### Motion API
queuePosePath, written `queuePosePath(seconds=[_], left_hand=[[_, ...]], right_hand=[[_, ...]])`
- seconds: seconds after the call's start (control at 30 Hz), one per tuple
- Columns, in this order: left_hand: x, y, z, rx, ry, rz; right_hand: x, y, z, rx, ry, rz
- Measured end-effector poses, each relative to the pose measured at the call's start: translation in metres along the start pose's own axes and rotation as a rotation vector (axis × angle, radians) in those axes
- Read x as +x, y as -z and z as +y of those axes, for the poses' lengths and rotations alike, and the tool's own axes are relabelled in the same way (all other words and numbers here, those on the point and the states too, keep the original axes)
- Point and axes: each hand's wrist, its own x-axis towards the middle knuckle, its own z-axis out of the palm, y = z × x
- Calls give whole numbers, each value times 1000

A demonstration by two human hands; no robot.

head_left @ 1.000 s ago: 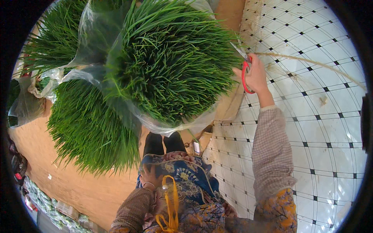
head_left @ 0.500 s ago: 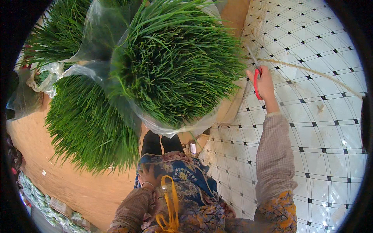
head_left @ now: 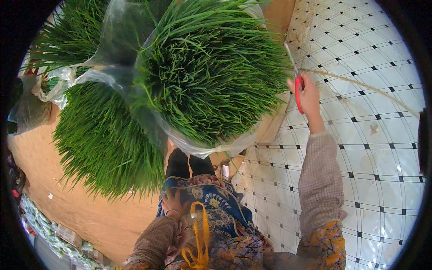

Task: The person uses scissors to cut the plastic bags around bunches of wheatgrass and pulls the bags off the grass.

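Observation:
My right hand point(head_left: 309, 95) is closed on a pair of scissors point(head_left: 299, 93) with red handles. Their blades point away from me, beside the right edge of a large bundle of chives point(head_left: 211, 76), long thin green leaves standing in clear plastic point(head_left: 180, 139). The tips of the blades look apart from the leaves. On the patterned blue apron point(head_left: 216, 198) over my lap lies my left hand point(head_left: 174, 202), fingers stretched out and holding nothing.
More chives point(head_left: 108, 139) lie to the left, with clear plastic sheeting point(head_left: 119, 36) between the bundles. A tiled wall or floor point(head_left: 360, 148) with small black squares spans the right, crossed by a thin cord point(head_left: 360, 81). Packed greens point(head_left: 45, 229) line the lower left edge.
The scissors have tilted slightly more upright, and their blades show more clearly beside the chives. The whole view has shifted a little. My left hand stays on the apron.

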Motion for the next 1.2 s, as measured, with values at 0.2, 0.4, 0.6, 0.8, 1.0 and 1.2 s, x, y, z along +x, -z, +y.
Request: queuePosePath(seconds=[0.2,0.4,0.6,0.8,1.0,1.2], left_hand=[[1,0,-1,22,-6,17],[4,-8,-2,23,-7,31],[5,-10,-8,-35,-26,14],[1,2,4,3,0,21],[8,-5,-1,16,23,-43],[3,-2,-2,17,7,-32]], right_hand=[[13,-15,-23,-140,313,120],[37,-18,-62,-1,148,35],[-8,3,-17,5,-73,11],[19,-8,-14,-161,88,96],[33,-15,-41,50,-80,0],[-52,-7,21,56,-44,146]])
